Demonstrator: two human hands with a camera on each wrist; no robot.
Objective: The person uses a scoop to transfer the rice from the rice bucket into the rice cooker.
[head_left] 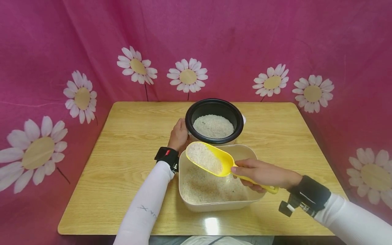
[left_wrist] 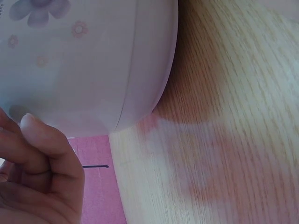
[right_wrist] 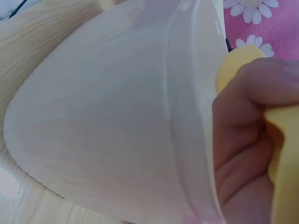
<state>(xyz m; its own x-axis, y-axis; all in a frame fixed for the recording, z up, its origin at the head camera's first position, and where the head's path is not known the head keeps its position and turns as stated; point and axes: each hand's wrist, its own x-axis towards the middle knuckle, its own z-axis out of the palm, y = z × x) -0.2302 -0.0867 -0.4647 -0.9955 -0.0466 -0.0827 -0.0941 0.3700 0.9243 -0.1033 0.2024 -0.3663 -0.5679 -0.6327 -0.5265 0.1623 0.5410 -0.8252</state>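
My right hand (head_left: 257, 173) grips the handle of a yellow scoop (head_left: 227, 162), fingers wrapped around it. White rice (head_left: 203, 156) fills much of the scoop, which is held above a cream bin (head_left: 220, 206). More rice (head_left: 211, 183) lies inside that bin. Just behind it stands a rice cooker with a black inner pot (head_left: 192, 127) and rice (head_left: 213, 126) in the bottom. My left hand (head_left: 178, 135) holds the cooker's left side; its curled fingers and thumb are against the flower-printed white body (left_wrist: 88, 65) in the left wrist view.
Both containers stand on a wooden table (head_left: 131, 143). A pink curtain (head_left: 226, 41) with daisies hangs behind and along the sides. A white side handle (head_left: 244, 119) juts from the cooker's right. The bin's outer wall (right_wrist: 103, 116) fills much of the right wrist view.
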